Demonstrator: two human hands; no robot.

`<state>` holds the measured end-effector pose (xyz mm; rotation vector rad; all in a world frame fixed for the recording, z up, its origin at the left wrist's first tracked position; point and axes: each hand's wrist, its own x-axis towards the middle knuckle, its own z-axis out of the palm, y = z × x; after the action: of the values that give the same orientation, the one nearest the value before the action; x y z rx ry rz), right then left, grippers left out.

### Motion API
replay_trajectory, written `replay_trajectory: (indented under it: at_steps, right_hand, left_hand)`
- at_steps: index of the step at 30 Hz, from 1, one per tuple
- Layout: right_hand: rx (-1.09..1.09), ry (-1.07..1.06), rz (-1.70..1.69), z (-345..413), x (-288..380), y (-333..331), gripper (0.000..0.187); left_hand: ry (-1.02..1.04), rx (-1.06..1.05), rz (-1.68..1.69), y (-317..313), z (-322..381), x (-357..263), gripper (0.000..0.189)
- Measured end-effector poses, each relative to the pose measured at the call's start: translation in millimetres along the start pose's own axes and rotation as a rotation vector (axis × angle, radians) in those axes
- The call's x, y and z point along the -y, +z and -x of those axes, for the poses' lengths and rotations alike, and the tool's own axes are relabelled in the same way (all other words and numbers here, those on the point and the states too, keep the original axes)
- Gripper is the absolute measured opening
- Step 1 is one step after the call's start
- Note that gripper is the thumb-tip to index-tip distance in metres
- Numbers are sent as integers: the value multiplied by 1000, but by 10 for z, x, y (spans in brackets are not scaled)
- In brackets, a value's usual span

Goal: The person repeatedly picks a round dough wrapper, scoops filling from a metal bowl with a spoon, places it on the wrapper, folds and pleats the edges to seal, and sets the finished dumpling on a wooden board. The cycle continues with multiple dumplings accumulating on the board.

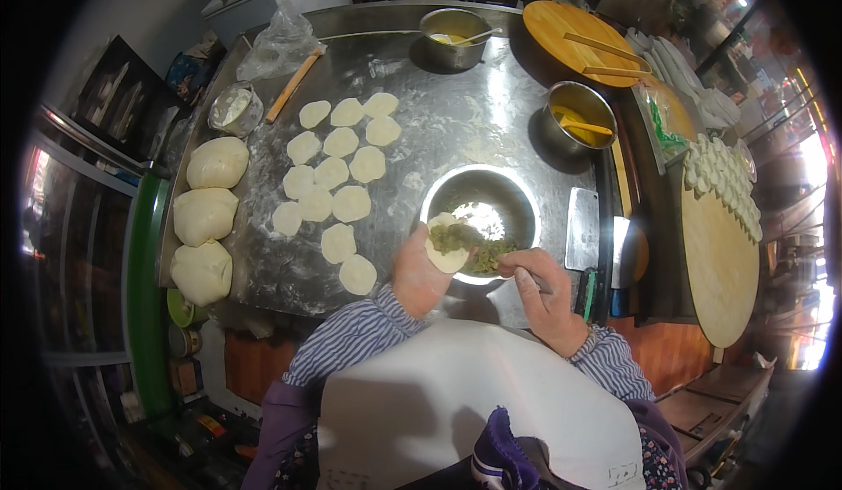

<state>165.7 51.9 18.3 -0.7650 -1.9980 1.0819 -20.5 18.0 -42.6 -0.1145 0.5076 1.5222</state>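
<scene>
My left hand (pixel 421 279) cradles a round dough wrapper (pixel 448 263) at the left rim of a steel mixing bowl (pixel 536 227). Green chopped filling (pixel 450 237) lies on that wrapper. At the bowl's right front, my right hand (pixel 543 293) grips a thin utensil (pixel 544 285); its working end is hard to make out near the filling. More green filling (pixel 490 256) sits in the front part of the bowl, and bare metal shines behind it. Left of the bowl, several flat dough rounds (pixel 331 173) are spread on the floured steel table (pixel 447 122), some touching or overlapping.
Three large dough lumps (pixel 205 217) line the left edge, below a flour container (pixel 233 107). A wooden rolling pin (pixel 294 86) lies farther back. Two steel pots (pixel 579 118) (pixel 454 39) hold yellow contents. A cleaver (pixel 582 227) lies right of the bowl; shaped dumplings (pixel 720 181) cover part of a round board (pixel 717 266).
</scene>
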Motion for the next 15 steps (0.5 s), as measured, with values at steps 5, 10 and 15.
replay_trajectory:
  at_steps: [5,10,15]
  right_hand:
    - [90,-75,14,-18,3,-89,19]
    - [51,45,-164,11,29,-92,20]
    - [-142,105,-295,16,-106,-112,22]
  left_hand:
    - [0,31,-85,6,19,-5,49]
    - [-34,40,-42,80,62,-37,48]
    - [1,-12,6,39,76,-74,47]
